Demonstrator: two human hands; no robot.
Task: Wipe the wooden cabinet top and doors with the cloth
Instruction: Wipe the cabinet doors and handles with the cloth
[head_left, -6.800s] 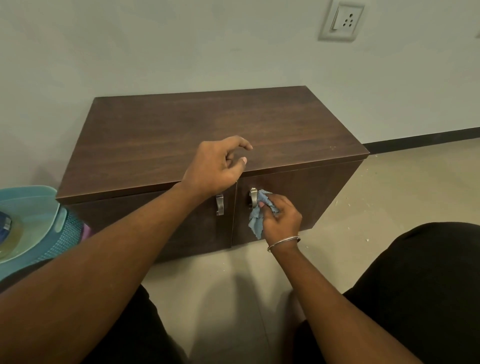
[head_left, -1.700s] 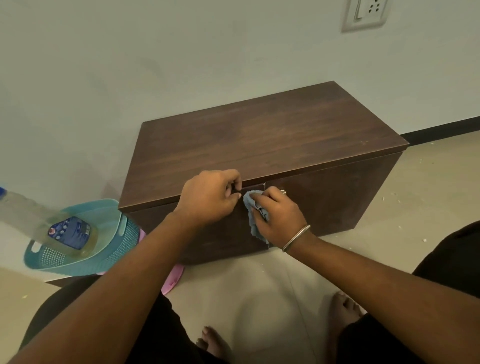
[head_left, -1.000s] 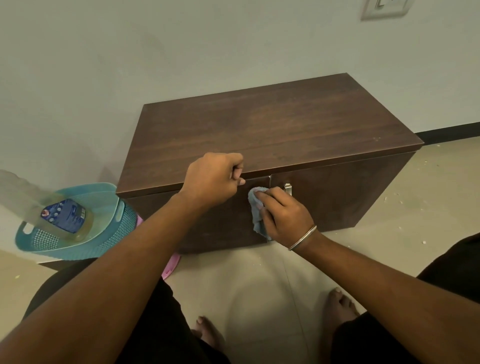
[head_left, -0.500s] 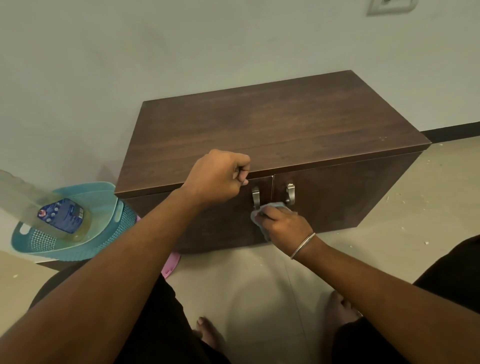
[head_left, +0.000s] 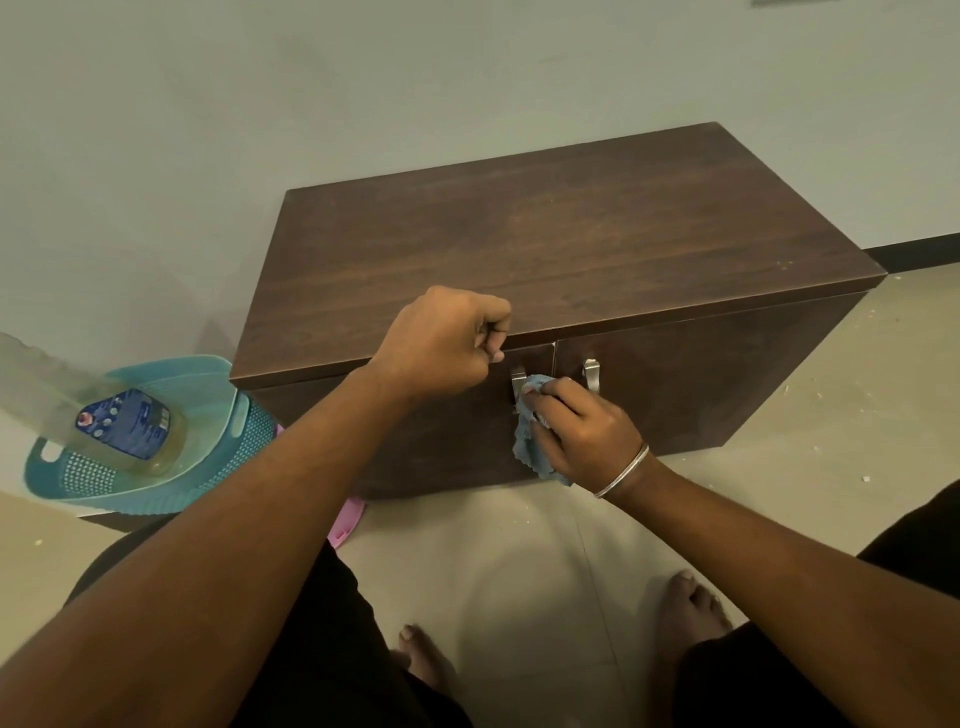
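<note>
The bottle label's writing is too blurred for reading. The right hand, gripping the cloth, is now rubbing the left door handle of the cabinet, higher than before. The left hand is staying fisted, holding nothing, at the cabinet's near top edge.

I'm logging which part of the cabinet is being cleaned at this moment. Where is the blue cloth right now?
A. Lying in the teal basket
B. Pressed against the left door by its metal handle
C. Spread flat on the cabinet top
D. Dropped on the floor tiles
B: the right hand grips the blue cloth against the left door, right beside its metal handle, below the cabinet top.
</note>
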